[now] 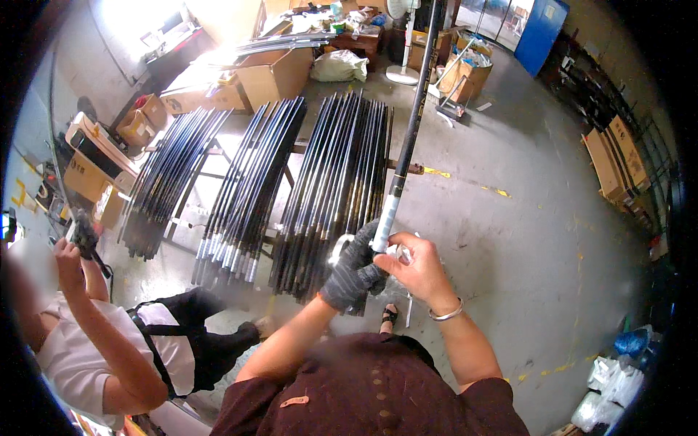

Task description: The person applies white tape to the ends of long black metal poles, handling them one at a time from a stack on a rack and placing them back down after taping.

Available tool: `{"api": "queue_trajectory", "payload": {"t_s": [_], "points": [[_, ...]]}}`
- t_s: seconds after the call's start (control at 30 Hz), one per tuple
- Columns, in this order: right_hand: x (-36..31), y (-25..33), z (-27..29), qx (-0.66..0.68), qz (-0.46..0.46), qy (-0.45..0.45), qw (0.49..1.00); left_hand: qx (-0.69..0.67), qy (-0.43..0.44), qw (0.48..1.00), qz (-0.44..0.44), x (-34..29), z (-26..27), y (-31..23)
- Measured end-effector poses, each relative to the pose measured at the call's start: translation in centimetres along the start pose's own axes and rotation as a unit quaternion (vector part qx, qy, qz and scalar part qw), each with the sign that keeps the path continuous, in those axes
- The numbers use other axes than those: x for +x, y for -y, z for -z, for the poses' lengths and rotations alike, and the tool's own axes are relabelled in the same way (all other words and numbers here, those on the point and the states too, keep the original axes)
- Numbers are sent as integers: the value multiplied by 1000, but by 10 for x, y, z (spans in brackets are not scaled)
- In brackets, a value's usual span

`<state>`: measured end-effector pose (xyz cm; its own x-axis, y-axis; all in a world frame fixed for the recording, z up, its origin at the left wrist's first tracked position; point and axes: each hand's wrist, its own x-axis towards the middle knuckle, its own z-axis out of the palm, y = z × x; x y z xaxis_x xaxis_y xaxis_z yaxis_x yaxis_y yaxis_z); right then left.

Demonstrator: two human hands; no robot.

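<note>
A long black pole (413, 123) slants up and away from me, its lower end wrapped in a whitish, shiny band (387, 218). My left hand (352, 270), in a dark grey glove, is closed around that lower end. Bare and with a metal bangle at the wrist, my right hand (422, 270) pinches at the same end from the right side. Some whitish, film-like material (399, 252) shows between its fingers, too small to name. Beside the left glove is a white ring-shaped thing (339, 249), partly hidden.
Black poles (331, 189) lie in three rows on a rack ahead and left. Another person (123, 341) works close on my left. Farther off are a large cardboard box (273, 76), a white fan (402, 73) and a blue door (540, 36). Plastic-wrapped bundles (607, 392) sit lower right.
</note>
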<state>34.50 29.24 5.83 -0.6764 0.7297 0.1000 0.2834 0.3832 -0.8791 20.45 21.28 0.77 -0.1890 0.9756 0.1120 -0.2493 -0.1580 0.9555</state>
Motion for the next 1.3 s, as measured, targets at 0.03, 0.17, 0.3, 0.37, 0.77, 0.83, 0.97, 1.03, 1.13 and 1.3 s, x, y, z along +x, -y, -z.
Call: {"api": "queue_trajectory", "payload": {"t_s": [0.03,0.17,0.3,0.37,0.77,0.83,0.97,1.03,1.13,1.3], "points": [[4,2,-3,10,2,-6,1000,20,-9,999,-35,1,-1,3],[9,9,-3,-3,109,26,994,-111,2,994,8,-11,0,-11],[17,5,12,-43,99,19,994,-320,104,937,93,-14,19,-20],[26,-19,19,-132,82,-21,988,-370,57,918,133,-14,15,-32],[10,-207,86,-507,-108,-92,850,-550,51,821,144,-4,31,27],[-4,-214,69,-496,-128,-58,857,-590,121,793,94,3,32,29],[-31,-222,57,-488,-171,-7,856,-576,89,802,128,22,22,26],[-44,-231,62,-484,-209,-3,850,-630,143,756,105,29,27,23],[-69,-258,92,-509,-263,-11,819,-641,164,745,84,34,40,30],[-81,-272,135,-504,-322,-53,800,-600,12,783,163,29,48,38]]}}
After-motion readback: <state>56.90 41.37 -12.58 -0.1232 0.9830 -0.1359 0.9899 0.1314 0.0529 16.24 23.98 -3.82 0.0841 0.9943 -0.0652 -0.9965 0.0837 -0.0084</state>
